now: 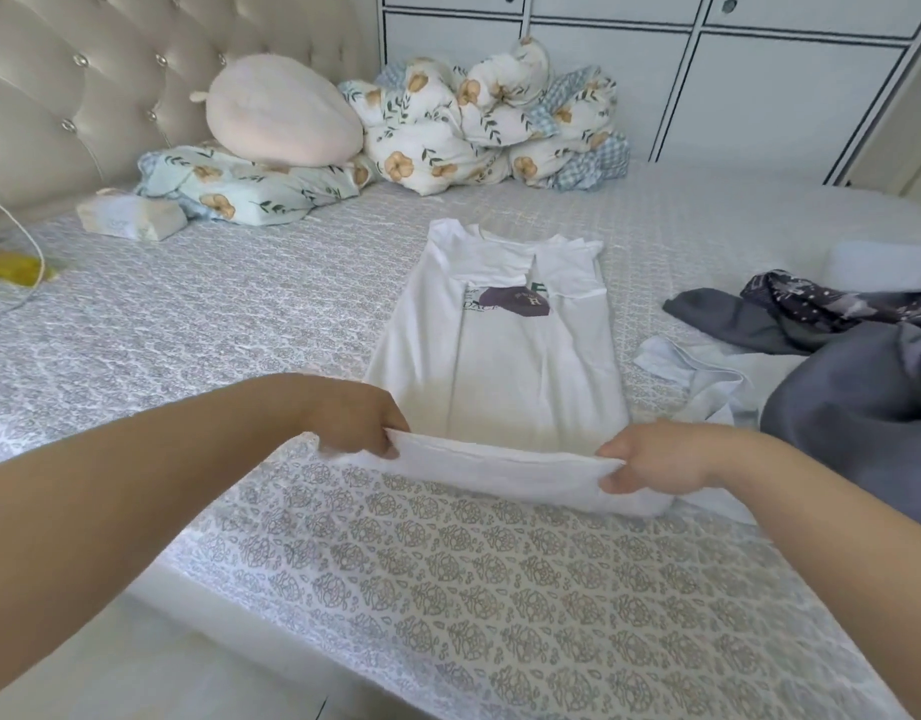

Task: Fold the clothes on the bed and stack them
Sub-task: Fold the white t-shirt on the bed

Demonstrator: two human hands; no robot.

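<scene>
Head view. A white T-shirt [500, 356] lies flat on the bed [188, 324], collar toward the headboard [58, 96], with both sleeves folded in over the chest and a dark printed patch partly showing between them. Its bottom hem is lifted off the bedspread and stretched between the two hands.

The left hand [364, 418] grips the left corner of the hem, fingers curled down over the cloth. The right hand [650, 457] pinches the right corner, thumb on top and fingers beneath. Both forearms reach in from the near edge of the bed. The raised hem forms a rolled band between the hands, while the rest of the shirt lies flat on the bed.

To the right of the shirt lies a pile of unfolded clothes: a pale blue garment [692, 376] just beside the shirt, a grey garment [853, 402] next to it, and a dark patterned piece [832, 301] behind.

At the head of the bed sit a bunched floral quilt [479, 122], a floral pillow [240, 184] and a pink plush cushion [281, 111] resting on the pillow. A tissue pack [130, 215] lies near the pillow. A yellow object [11, 267] and a white cable [32, 241] are at the far left edge. White cabinets [707, 70] stand behind the bed.
</scene>
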